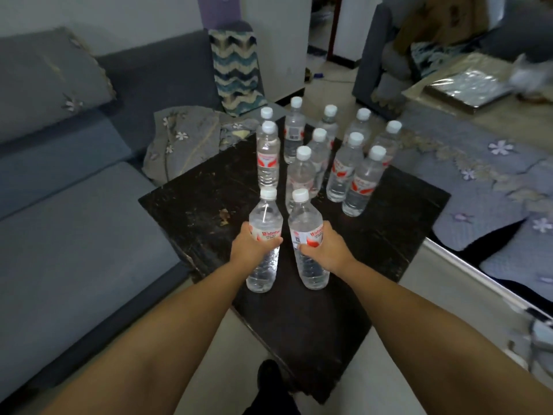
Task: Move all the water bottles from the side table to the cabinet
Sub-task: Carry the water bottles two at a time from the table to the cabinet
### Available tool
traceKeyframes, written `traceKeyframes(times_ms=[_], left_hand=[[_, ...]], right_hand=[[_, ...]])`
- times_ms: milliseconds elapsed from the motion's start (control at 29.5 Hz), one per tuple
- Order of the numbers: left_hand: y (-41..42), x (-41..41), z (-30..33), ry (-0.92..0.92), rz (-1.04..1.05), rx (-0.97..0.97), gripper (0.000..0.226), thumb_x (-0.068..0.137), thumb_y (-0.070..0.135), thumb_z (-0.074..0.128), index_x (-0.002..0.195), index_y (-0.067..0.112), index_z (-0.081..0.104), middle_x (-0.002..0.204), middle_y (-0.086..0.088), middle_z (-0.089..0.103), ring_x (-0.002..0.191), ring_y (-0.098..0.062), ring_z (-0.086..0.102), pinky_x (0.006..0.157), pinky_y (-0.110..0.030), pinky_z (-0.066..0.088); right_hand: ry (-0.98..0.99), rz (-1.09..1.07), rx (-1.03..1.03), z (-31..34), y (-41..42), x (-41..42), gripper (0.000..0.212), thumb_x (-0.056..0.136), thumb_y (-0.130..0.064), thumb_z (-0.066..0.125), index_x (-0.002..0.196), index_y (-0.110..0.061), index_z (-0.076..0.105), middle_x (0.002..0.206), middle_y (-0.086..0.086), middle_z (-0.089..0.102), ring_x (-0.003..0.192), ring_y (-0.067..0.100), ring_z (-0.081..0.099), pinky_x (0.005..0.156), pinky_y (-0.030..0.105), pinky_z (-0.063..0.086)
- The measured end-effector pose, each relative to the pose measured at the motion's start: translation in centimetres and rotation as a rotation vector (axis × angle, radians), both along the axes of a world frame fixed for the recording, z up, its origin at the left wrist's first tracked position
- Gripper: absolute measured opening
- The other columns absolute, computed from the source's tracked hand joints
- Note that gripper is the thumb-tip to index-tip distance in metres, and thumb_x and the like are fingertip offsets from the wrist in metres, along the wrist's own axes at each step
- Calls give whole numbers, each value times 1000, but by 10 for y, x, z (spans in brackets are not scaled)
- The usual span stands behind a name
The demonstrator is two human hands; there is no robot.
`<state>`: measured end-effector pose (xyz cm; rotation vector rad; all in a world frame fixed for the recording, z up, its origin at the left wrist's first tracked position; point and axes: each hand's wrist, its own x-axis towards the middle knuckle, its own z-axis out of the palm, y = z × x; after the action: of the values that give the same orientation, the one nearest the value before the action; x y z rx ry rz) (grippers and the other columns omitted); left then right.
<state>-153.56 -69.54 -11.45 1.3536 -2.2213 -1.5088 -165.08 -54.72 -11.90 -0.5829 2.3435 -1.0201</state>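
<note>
— Two bottles are in the person's grasp, seen from the head camera. What surrounds them?

— A dark side table (pixel 389 223), scuffed and scratched on top, wedged between a grey sofa (pixel 74 235) on the left and a seat with a flowered blue cover (pixel 478 175) on the right. A grey flowered cloth (pixel 185 139) lies crumpled at the table's far left corner, and a zigzag-patterned cushion (pixel 236 70) stands behind it.

— Anything in the way?

— Ten more bottles (pixel 302 172) stand upright in a cluster on the far half of the table, just behind the two held ones.

— And the hands?

— The left hand (pixel 254 250) is wrapped round the middle of the left bottle (pixel 264 220), fingers curled over its label. The right hand (pixel 326 250) grips the right bottle (pixel 306 223) the same way. Both bottles are upright, side by side above the table's near half; whether their bases touch it, I cannot tell.

— How do they look?

— Clear plastic, full of water, white caps, red-and-white labels.
</note>
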Motion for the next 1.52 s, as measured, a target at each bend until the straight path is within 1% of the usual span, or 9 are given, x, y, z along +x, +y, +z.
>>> traceKeyframes(times_ms=[271,373,474,746,881,1017,1254,1389,1525], left_hand=[[155,12,13,-32,-221,11,69,69,39,80,123,15,44,120,-8,60,109,-28,59,92,-41,49],[215,11,18,-26,-376,23,67,71,38,79,124,14,46,120,-8,61,109,-28,59,94,-41,49],[271,4,22,-31,-548,10,67,74,37,78,126,14,43,123,-9,59,111,-29,58,92,-39,48],[418,17,22,-9,-1096,-55,66,69,34,79,124,12,50,118,-8,64,106,-29,62,93,-36,50],[476,56,17,-6,-1312,-105,65,68,37,79,119,12,46,116,-11,63,104,-31,61,87,-34,50],[545,126,12,-1,-1585,-118,67,69,40,80,118,10,47,117,-13,63,106,-32,61,90,-38,50],[670,282,14,25,-1959,-107,71,67,42,81,123,15,46,122,-7,62,107,-29,61,88,-36,50],[744,404,10,21,-2113,-138,67,68,47,79,118,17,46,118,-4,63,90,-23,61,67,-27,45],[795,498,4,-15,-2188,-128,70,66,46,81,117,14,47,114,-7,65,101,-29,63,83,-34,50]], right_hand=[[70,-273,20,10,187,50,65,73,-31,82,126,-14,49,125,8,63,111,25,62,94,35,50],[90,-431,13,15,261,75,60,73,-30,81,123,-15,53,121,8,65,99,19,61,82,27,45],[107,-595,46,22,325,104,60,73,-33,80,121,-15,50,114,7,64,91,17,57,76,28,43],[83,-1160,83,26,449,226,52,75,-36,78,116,-16,53,102,1,62,90,20,60,77,28,43],[12,-1410,61,19,481,300,63,72,-39,77,123,-16,48,114,7,66,103,27,64,90,39,52],[-27,-1659,72,10,514,403,75,73,-42,75,134,-15,41,120,7,63,106,28,61,84,33,48],[-23,-2008,6,3,575,589,63,73,-34,79,123,-16,45,108,4,61,89,20,57,75,33,45],[-25,-2178,-15,-5,619,716,65,72,-34,80,124,-16,45,104,-1,59,92,21,59,78,34,48],[-38,-2277,-23,0,652,813,64,68,-42,79,120,-18,50,104,1,65,95,24,63,81,36,51]])
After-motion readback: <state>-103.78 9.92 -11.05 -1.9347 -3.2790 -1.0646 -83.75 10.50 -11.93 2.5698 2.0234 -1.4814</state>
